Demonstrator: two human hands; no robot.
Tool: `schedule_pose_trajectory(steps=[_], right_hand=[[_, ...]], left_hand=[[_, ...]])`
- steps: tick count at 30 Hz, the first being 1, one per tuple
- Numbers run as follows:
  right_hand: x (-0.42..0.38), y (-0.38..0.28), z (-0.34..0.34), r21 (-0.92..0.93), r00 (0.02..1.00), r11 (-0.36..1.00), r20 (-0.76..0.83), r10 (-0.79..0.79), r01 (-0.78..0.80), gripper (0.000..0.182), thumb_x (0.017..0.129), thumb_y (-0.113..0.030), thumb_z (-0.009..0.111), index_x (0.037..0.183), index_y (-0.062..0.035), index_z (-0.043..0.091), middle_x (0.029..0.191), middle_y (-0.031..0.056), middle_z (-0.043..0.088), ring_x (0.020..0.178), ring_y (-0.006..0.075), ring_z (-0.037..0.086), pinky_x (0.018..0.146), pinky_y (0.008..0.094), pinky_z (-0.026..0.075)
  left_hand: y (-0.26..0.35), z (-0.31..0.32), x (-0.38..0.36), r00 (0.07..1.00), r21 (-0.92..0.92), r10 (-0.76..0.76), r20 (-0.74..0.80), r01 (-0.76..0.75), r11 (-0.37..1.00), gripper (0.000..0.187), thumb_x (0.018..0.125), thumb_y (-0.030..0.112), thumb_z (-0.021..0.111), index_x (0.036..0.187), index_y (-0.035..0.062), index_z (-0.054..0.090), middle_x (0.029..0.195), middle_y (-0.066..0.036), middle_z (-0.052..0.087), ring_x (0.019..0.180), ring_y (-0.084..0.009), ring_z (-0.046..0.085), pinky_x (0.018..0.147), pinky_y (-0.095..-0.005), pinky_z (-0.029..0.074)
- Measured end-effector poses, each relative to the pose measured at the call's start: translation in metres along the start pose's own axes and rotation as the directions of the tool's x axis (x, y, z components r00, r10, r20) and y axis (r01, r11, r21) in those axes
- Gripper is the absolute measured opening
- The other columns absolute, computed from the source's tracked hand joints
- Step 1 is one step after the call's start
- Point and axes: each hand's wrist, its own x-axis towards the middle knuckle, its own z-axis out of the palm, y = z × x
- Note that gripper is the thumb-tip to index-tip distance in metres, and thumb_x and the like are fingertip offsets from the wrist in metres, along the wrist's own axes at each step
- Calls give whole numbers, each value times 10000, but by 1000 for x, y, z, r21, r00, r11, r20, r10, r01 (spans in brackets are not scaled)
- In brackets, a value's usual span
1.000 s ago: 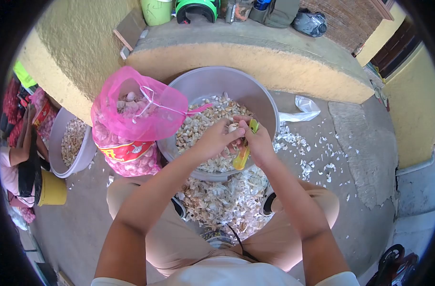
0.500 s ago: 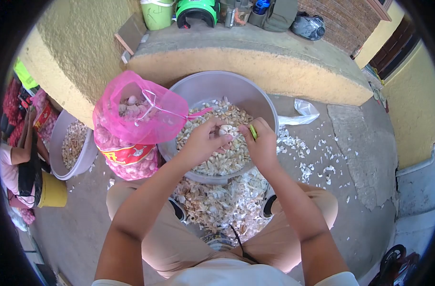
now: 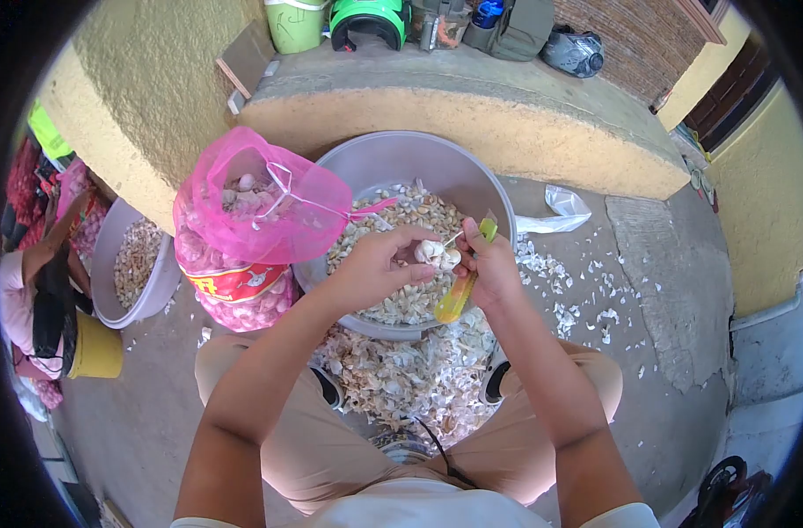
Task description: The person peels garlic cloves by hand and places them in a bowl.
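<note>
Over the large grey basin (image 3: 379,148), my left hand (image 3: 379,268) is closed on a whitish garlic bulb (image 3: 430,253), its cloves partly parted. My right hand (image 3: 492,268) grips a yellow-green cutter (image 3: 454,297) and its fingertips touch the right side of the bulb. Loose garlic cloves (image 3: 397,308) lie in the basin under both hands. A pink mesh bag of garlic bulbs (image 3: 234,220) leans against the basin's left rim. Garlic skins (image 3: 401,370) are heaped on the floor between my feet.
A second basin (image 3: 160,286) with cloves stands at the left, beside a yellow bucket (image 3: 96,349) and a seated person (image 3: 32,282). On the concrete ledge (image 3: 401,75) are a green helmet (image 3: 366,22), a bucket and bags. A silvery plastic piece (image 3: 562,209) lies right of the large basin.
My right hand has turned, and the cutter's long yellow body now shows below the fingers. The bulb has shifted slightly right and down. At the left, the other person's arm has moved.
</note>
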Motion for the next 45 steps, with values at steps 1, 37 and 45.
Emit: schedule_pose_trajectory(steps=[1, 37, 45], right_hand=[[0, -1, 0, 0, 1000, 1000, -8, 21, -21, 195, 849, -235, 543, 793, -54, 495, 617, -7, 428, 449, 68, 334, 414, 231, 306], [-11, -3, -3, -803, 772, 193, 429, -468, 563, 149, 725, -136, 606, 757, 4, 563, 770, 162, 545, 699, 332, 544, 632, 387, 435], [-2, -9, -30, -926, 906, -27, 363, 216, 377, 266, 735, -226, 590, 725, 40, 586, 662, 194, 581, 631, 344, 565, 612, 394, 436]], left_hand=[[-1, 1, 0, 1000, -2, 7, 5, -7, 1000, 364, 737, 105, 655, 1070, 35, 527, 816, -52, 577, 742, -102, 560, 660, -243, 460], [3, 3, -10, 989, 319, 141, -39, -122, 940, 320, 704, 82, 672, 981, 5, 533, 791, -102, 587, 714, -158, 594, 645, -262, 492], [-14, -6, -8, 984, -73, 101, -144, -112, 991, 343, 725, 52, 653, 1030, 7, 502, 913, -85, 567, 828, -133, 569, 685, -254, 489]])
